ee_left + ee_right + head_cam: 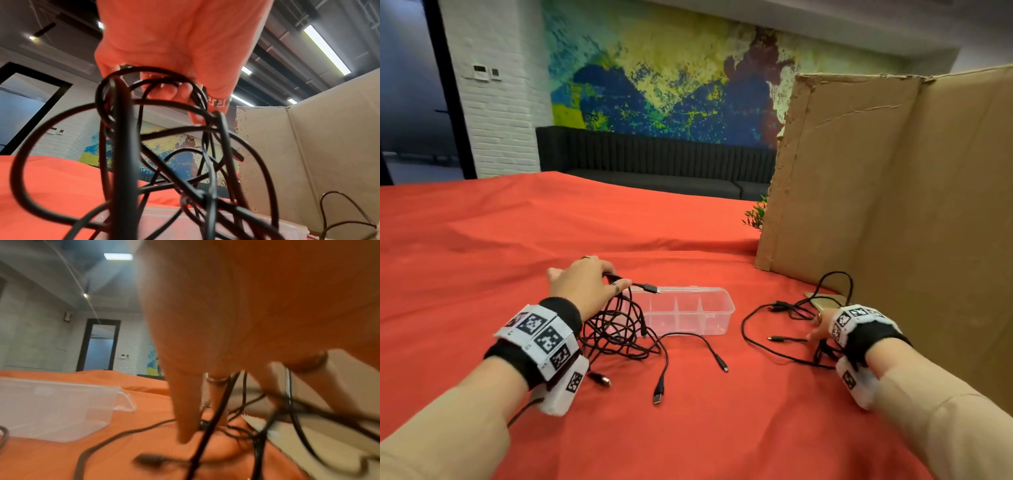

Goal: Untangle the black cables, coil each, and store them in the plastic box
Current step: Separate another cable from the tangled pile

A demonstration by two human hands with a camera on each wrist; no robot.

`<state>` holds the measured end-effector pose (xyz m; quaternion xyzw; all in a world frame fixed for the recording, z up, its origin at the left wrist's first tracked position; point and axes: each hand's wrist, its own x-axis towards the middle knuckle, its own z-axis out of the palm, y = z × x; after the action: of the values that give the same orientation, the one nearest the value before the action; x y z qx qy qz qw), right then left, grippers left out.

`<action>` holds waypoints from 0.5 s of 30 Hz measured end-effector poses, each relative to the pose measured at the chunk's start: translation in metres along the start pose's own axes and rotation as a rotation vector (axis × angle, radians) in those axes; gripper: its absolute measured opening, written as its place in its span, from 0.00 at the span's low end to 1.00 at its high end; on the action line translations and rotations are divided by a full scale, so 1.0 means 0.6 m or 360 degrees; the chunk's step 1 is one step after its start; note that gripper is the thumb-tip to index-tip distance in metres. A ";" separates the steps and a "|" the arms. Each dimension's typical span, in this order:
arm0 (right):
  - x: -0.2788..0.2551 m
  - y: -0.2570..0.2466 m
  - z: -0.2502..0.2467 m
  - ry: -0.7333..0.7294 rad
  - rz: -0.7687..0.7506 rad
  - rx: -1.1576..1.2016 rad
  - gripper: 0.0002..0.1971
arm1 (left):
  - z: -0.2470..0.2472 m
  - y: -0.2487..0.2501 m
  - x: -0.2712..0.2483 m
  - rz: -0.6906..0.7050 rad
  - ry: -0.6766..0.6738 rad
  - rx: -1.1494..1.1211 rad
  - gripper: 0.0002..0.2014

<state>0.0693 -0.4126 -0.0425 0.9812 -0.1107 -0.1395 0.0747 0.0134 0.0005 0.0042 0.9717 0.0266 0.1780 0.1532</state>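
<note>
The room is evenly and fairly brightly lit from overhead: long ceiling strip lights (327, 48) and small spotlights show in the wrist views. Shadows on the red cloth (688, 428) are soft and faint. The head view is sharp at centre, with wide-angle bending toward its edges. In the left wrist view the nearest black cables (123, 146) are out of focus. The right wrist view is smeared with motion blur, and the right hand (236, 321) takes an orange cast.

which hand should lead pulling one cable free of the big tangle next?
Probably the left. The left hand already grips the big tangle lifted beside the plastic box. The right hand rests over a separate loose cable; it could draw out a free plug.
</note>
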 end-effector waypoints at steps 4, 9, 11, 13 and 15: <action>-0.047 -0.021 -0.061 0.0030 0.0005 -0.0045 0.22 | 0.002 0.002 -0.003 0.0031 -0.0025 -0.0009 0.14; -0.095 -0.032 -0.113 0.0137 -0.0186 0.0048 0.23 | 0.003 -0.007 -0.013 0.0159 -0.0042 -0.0334 0.11; -0.118 -0.057 -0.118 0.0126 -0.0443 0.0345 0.20 | 0.008 -0.008 -0.019 0.0196 -0.0077 -0.0563 0.11; -0.149 -0.104 -0.120 0.0278 -0.0751 0.0693 0.17 | 0.014 -0.001 -0.027 0.0234 -0.0139 -0.0812 0.09; -0.182 -0.169 -0.113 0.0356 -0.1045 0.0790 0.23 | 0.019 0.012 -0.035 0.0296 -0.0228 -0.1018 0.07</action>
<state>0.0064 -0.2811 0.0322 0.9617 0.1861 -0.0178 -0.2005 -0.0023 -0.0121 -0.0107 0.8827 -0.1301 0.1217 0.4348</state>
